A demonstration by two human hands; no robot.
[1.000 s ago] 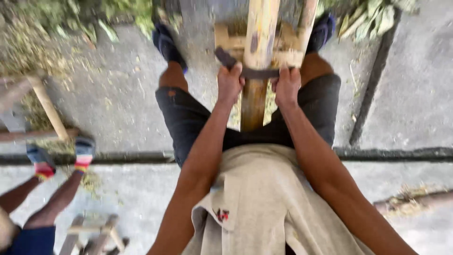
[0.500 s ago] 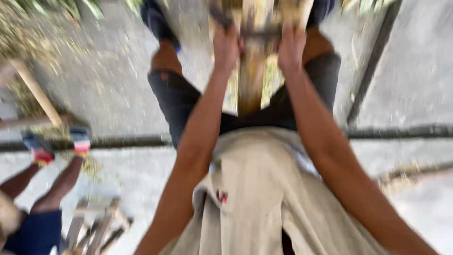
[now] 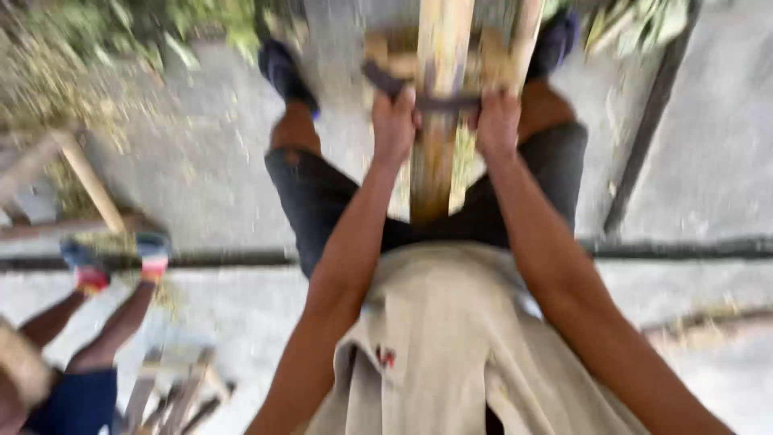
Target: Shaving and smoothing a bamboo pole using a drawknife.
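Near the top centre of the frame, the left hand [image 3: 394,125] and the right hand [image 3: 498,122] each have their grip pressed together around one end of a dark curved blade [image 3: 419,95]. It lies across an upright bamboo pole [image 3: 439,113] between the person's knees. At the lower left, another person's sandalled feet [image 3: 117,258] rest on the concrete floor [image 3: 209,169].

Outdoor work yard: concrete floor [image 3: 201,169], scattered leaves [image 3: 72,56], wooden frames [image 3: 88,185], bamboo pole [image 3: 439,113] on a stand.
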